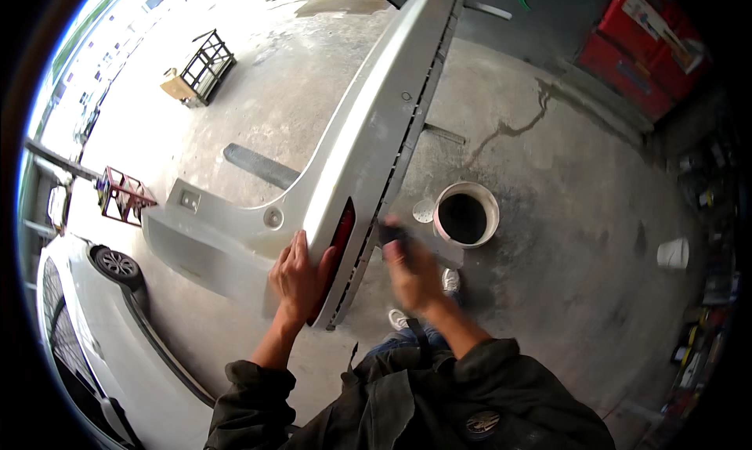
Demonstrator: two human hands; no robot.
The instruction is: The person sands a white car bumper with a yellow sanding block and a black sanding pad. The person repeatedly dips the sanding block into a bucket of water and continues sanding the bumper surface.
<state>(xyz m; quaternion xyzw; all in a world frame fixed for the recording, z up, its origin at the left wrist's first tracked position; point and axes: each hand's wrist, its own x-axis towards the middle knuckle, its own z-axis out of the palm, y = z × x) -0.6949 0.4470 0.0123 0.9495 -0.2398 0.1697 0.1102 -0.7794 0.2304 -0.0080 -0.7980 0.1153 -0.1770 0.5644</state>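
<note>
Light-coloured car bumper [376, 129] runs from near centre to far. Left hand [294, 281] rests at its near end, fingers extended; blurred right hand [412, 274], to the right, has its fingers closed around a dark object [393, 234].

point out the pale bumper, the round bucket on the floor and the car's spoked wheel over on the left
Pale bumper [370, 129]: head view, middle of its long outer face.
Round bucket [493, 215]: head view, right side of its wall.
Spoked wheel [117, 263]: head view, near its hub.
</note>
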